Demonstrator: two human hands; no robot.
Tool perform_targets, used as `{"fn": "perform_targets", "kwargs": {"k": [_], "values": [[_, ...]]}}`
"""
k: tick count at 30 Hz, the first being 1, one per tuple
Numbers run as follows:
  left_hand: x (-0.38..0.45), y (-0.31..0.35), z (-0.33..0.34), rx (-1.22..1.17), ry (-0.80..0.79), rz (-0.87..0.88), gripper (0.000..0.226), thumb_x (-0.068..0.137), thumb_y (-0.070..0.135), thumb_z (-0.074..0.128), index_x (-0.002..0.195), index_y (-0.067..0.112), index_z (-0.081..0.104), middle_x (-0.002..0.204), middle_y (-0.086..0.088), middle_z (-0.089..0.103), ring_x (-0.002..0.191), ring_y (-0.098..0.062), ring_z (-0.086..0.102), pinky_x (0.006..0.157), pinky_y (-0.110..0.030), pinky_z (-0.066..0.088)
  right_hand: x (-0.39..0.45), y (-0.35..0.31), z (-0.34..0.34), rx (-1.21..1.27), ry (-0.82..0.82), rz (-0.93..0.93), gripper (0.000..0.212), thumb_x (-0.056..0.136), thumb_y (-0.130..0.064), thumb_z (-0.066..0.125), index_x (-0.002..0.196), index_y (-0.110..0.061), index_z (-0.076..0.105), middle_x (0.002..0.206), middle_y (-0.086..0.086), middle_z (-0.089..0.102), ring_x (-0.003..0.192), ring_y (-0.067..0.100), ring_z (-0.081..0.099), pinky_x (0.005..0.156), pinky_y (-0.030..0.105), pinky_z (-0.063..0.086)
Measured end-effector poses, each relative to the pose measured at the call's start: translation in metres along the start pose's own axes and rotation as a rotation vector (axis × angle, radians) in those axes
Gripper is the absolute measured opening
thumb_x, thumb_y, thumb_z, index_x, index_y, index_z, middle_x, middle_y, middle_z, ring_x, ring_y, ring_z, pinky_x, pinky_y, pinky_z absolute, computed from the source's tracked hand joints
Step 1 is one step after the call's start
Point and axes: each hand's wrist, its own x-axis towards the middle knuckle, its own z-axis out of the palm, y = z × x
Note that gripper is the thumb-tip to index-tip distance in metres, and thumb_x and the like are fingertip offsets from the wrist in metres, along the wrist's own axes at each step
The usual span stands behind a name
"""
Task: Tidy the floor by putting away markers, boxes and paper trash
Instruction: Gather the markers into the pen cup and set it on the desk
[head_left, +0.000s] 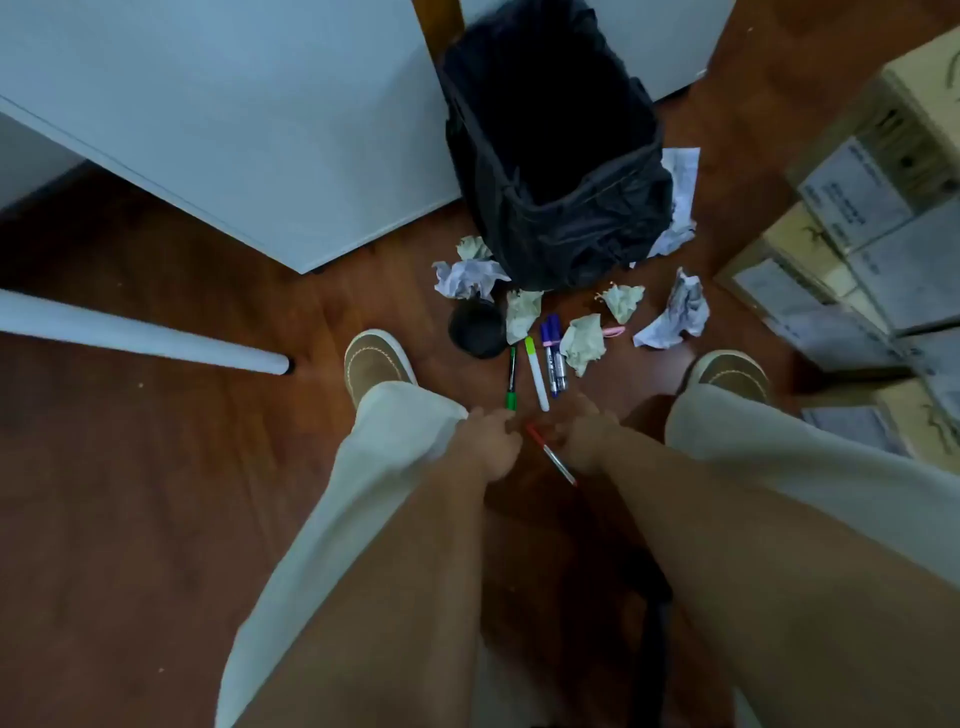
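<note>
At frame centre, the light, stiff red marker (550, 453) is pinched near its cap by the right hand (584, 441), best gripped mid-barrel.

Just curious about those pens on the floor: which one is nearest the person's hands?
The red marker: it lies between the left hand and right hand, while the green, yellow-capped and purple ones lie farther off, toward the bin.

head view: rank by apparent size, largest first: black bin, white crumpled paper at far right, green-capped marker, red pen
1. black bin, by far the largest.
2. white crumpled paper.
3. green-capped marker and red pen: similar apparent length, and the right hand partly hides the pen, so I won't rank these two.
</note>
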Motion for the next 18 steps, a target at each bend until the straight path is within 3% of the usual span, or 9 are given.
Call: {"fn": "perform_targets", "kwargs": {"k": [2, 5, 9, 12, 15, 18], "values": [[0.016, -0.002, -0.004, -0.011, -0.008, -0.017, 0.049, 0.099, 0.034, 0.039, 0.147, 0.024, 0.040, 0.149, -0.013, 0.038, 0.133, -0.033, 0.040, 0.113, -0.042, 0.032, 0.018, -0.002, 0.008, -0.027, -0.105, 0.001, 0.073, 0.072, -0.051, 0.050, 0.141, -0.050, 0.026, 0.160, 0.000, 0.012, 0.142, 0.036, 0.019, 0.110, 0.057, 0.026], [0.041, -0.008, -0.006, 0.015, -0.065, -0.031, 0.046, 0.100, 0.028, 0.034, 0.146, 0.023, 0.041, 0.150, -0.007, 0.039, 0.134, -0.031, 0.038, 0.113, -0.042, 0.030, 0.014, -0.017, 0.011, -0.050, -0.204, 0.053, 0.061, 0.081, -0.037, 0.048, 0.141, -0.040, 0.037, 0.155, 0.008, 0.019, 0.142, 0.034, 0.017, 0.114, 0.053, 0.023], [0.076, -0.014, -0.006, -0.010, -0.140, -0.028, 0.046, 0.098, 0.027, 0.038, 0.143, 0.037, 0.043, 0.148, -0.010, 0.033, 0.130, -0.033, 0.041, 0.107, -0.041, 0.040, 0.037, -0.021, 0.012, 0.075, -0.155, 0.125, 0.047, 0.090, -0.020, 0.050, 0.136, -0.030, 0.050, 0.140, 0.010, 0.034, 0.132, 0.034, 0.034, 0.109, 0.045, 0.035], [0.095, -0.019, -0.003, 0.030, -0.195, -0.031, 0.047, 0.098, 0.025, 0.038, 0.142, 0.040, 0.043, 0.147, -0.010, 0.031, 0.130, -0.033, 0.040, 0.108, -0.044, 0.039, 0.056, -0.027, 0.020, 0.108, 0.004, 0.150, 0.046, 0.088, -0.028, 0.060, 0.130, -0.016, 0.049, 0.128, 0.013, 0.050, 0.117, 0.034, 0.051, 0.094, 0.041, 0.047], [0.111, -0.017, 0.000, 0.102, -0.239, -0.033, 0.051, 0.097, 0.025, 0.040, 0.146, 0.041, 0.036, 0.154, -0.008, 0.022, 0.138, -0.032, 0.028, 0.115, -0.045, 0.029, 0.067, -0.025, 0.026, 0.001, 0.010, 0.171, 0.056, 0.083, -0.034, 0.067, 0.131, -0.013, 0.046, 0.121, 0.011, 0.058, 0.109, 0.032, 0.060, 0.083, 0.038, 0.049], [0.117, -0.010, -0.001, 0.007, -0.269, -0.093, 0.057, 0.097, 0.019, 0.042, 0.147, 0.044, 0.034, 0.160, -0.003, 0.006, 0.143, -0.030, 0.015, 0.117, -0.043, 0.023, 0.071, -0.014, 0.027, -0.135, 0.027, 0.167, 0.037, 0.091, -0.030, 0.057, 0.124, -0.015, 0.053, 0.117, 0.008, 0.061, 0.106, 0.029, 0.062, 0.082, 0.036, 0.047]]}}
